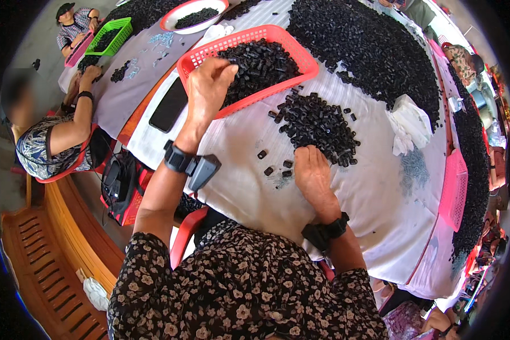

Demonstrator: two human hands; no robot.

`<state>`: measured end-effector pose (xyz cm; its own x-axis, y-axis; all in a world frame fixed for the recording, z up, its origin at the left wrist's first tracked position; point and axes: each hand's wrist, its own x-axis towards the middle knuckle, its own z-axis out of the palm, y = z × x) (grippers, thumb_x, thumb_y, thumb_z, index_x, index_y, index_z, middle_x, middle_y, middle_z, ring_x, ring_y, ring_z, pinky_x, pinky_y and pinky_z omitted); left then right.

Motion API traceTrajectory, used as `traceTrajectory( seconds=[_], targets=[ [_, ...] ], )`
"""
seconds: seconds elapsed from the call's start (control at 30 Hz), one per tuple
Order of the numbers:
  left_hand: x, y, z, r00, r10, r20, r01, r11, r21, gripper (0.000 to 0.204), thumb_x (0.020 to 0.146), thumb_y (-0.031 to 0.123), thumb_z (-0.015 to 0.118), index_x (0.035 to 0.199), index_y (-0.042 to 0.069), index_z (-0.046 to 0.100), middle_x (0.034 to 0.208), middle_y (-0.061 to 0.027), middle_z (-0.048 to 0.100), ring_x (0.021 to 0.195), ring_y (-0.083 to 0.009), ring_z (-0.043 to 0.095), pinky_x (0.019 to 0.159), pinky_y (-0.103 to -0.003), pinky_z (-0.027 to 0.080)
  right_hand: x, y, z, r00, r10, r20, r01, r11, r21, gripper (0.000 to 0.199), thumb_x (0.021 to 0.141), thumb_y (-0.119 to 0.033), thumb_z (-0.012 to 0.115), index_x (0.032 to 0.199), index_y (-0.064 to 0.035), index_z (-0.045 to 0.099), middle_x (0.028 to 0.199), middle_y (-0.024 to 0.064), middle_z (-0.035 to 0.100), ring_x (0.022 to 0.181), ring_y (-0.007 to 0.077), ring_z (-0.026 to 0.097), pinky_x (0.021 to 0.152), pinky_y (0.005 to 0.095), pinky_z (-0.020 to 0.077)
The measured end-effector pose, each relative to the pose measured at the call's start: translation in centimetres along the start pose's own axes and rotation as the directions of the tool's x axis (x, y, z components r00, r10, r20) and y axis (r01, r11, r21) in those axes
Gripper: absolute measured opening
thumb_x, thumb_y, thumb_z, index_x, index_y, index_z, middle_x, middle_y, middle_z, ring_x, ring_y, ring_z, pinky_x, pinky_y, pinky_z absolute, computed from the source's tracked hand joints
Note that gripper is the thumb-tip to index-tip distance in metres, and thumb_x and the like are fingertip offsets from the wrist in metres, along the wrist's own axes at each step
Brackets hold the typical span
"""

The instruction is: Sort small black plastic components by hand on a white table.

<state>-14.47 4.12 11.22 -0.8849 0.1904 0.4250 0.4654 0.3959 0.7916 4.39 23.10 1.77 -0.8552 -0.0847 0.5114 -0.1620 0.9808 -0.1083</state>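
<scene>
I see the left hand (211, 85) up over the near left part of a red basket (272, 93). The basket is full of little black pieces (266, 65). The left hand's fingers are bent, with the thumb close to them, but I cannot tell if they pinch a piece.

The right hand (313, 170) is down low, at the near edge of a small pile (314, 122) of the same black pieces. Its fingers are curled and point down into the edge of the pile. I cannot tell if it has hold of a piece, since the fingertips are tucked out of my sight.

A few loose pieces (269, 170) lie just left of the right hand on the white cloth (385, 226). A black phone (168, 106) lies flat to the left of the left hand. Far past the right hand I see a great big heap (362, 51) of black pieces (so many that I could never count them). To the right of the right hand there is a crumpled white bag (411, 124), and farther right a pink basket (454, 187). Well left of the left hand, another person (56, 136) sits at the table.
</scene>
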Motion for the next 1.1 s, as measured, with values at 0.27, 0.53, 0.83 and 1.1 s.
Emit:
traceTrajectory(
  seconds=[0.27, 0.53, 0.83, 1.1],
  targets=[
    [-2.1, 0.4, -0.3, 0.994, 0.081, -0.068, -0.081, 0.997, 0.008, 0.022, 0.085, 0.010, 0.062, 0.103, -0.003, 0.061, 0.083, -0.0056, 0.065, 0.074, -0.0092, 0.059, 0.068, -0.023, 0.048, -0.6, -0.3, -0.8, 0.966, 0.248, -0.079, -0.187, 0.871, 0.455, 0.016, 0.079, 0.004, 0.054, 0.094, -0.0007, 0.052, 0.082, 0.0155, 0.054, 0.074, 0.0344, 0.055, 0.065, 0.0392, 0.0471],
    [-10.2, 0.6, 0.5, 0.881, 0.202, 0.428, -0.232, 0.973, 0.017, 0.010, 0.080, 0.001, 0.062, 0.091, 0.000, 0.063, 0.082, -0.0116, 0.062, 0.069, -0.0205, 0.060, 0.063, -0.030, 0.049, -0.3, -0.2, -1.7, 0.910, 0.411, -0.043, -0.299, 0.725, 0.620, 0.013, 0.084, 0.001, 0.054, 0.096, -0.0018, 0.055, 0.085, 0.0148, 0.057, 0.073, 0.0291, 0.057, 0.065, 0.0353, 0.0471],
    [-13.0, -1.8, 4.3, 0.834, 0.225, 0.504, -0.406, 0.869, 0.284, 0.012, 0.072, 0.005, 0.064, 0.083, 0.003, 0.058, 0.083, -0.0145, 0.058, 0.082, -0.0334, 0.056, 0.072, -0.042, 0.047, -0.6, -0.7, -2.3, 0.911, 0.412, -0.033, -0.299, 0.711, 0.636, 0.007, 0.085, -0.002, 0.058, 0.091, -0.0028, 0.058, 0.080, 0.0117, 0.057, 0.066, 0.0240, 0.056, 0.059, 0.0313, 0.0458],
    [-13.3, 1.4, 2.6, 0.858, -0.039, 0.512, 0.126, 0.983, -0.136, 0.015, 0.075, 0.001, 0.068, 0.087, 0.001, 0.059, 0.083, -0.0069, 0.058, 0.076, -0.0176, 0.059, 0.071, -0.029, 0.049, -1.1, -0.9, -2.2, 0.886, 0.455, 0.089, -0.316, 0.453, 0.834, 0.010, 0.083, 0.002, 0.059, 0.092, -0.0036, 0.060, 0.081, 0.0027, 0.056, 0.068, 0.0080, 0.052, 0.059, 0.0224, 0.0425]
  ],
)
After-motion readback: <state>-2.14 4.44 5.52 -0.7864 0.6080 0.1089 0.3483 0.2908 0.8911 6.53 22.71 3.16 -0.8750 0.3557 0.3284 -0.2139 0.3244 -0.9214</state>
